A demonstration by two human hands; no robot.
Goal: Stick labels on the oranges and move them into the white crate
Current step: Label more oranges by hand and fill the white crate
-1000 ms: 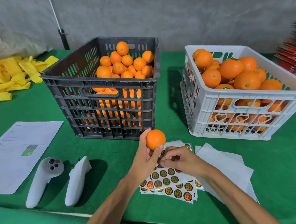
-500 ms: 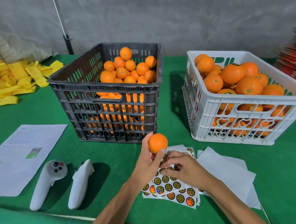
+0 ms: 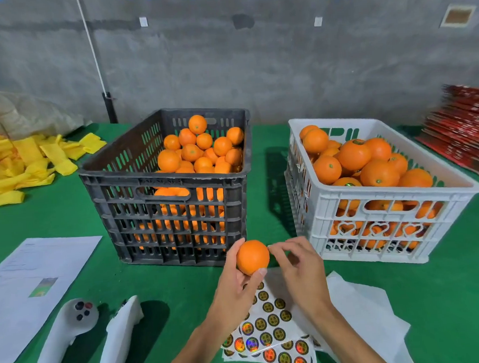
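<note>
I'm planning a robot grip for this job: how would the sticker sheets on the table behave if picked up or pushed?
The sticker sheets look thin and flat, so they would probably flop when lifted by one edge. They lie overlapped on the green tablecloth, so a push would likely slide or fan them apart. Their shiny face suggests a slippery grip.

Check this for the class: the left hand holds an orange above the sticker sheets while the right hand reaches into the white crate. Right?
Not quite. The head view shows the right hand beside the orange, fingertips at its side, not in the white crate. The left hand does hold it above the sticker sheets.
</note>
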